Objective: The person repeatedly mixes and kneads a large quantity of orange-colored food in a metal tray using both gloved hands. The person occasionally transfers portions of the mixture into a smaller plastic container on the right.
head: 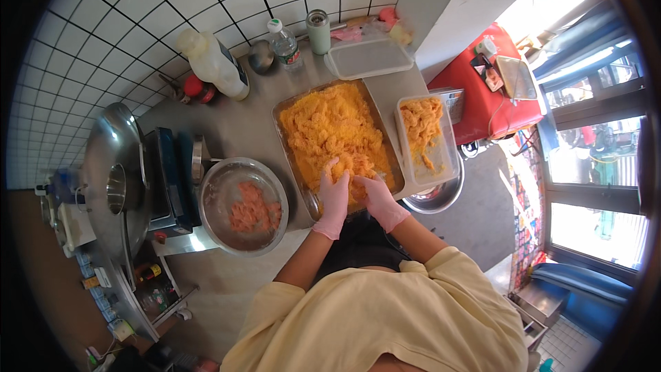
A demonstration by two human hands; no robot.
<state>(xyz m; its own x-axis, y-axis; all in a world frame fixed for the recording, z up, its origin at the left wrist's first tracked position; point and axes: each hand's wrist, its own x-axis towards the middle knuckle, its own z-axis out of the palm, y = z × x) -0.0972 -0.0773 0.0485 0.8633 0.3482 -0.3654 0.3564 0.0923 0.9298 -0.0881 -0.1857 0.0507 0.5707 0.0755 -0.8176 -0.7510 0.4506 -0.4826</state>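
Observation:
Both my hands wear thin pink gloves and work at the near end of a metal tray [288,165] filled with orange breadcrumbs [330,113]. My left hand [333,197] and my right hand [378,199] face each other, fingers curled around crumb-coated pieces of meat [353,165]. Some fingertips are hidden in the crumbs. Just right of the tray stands a clear plastic box [448,163] with coated pieces [421,119] heaped at its far end. On the left, a steel bowl [214,230] holds raw pink meat strips [254,209].
Along the tiled wall stand a large plastic jug [214,64], a water bottle [285,46], a green tumbler [317,31] and a plastic lid [369,59]. A wok [111,139] with a ladle is at far left. Below the box, a metal basin [439,201] sits beyond the counter edge.

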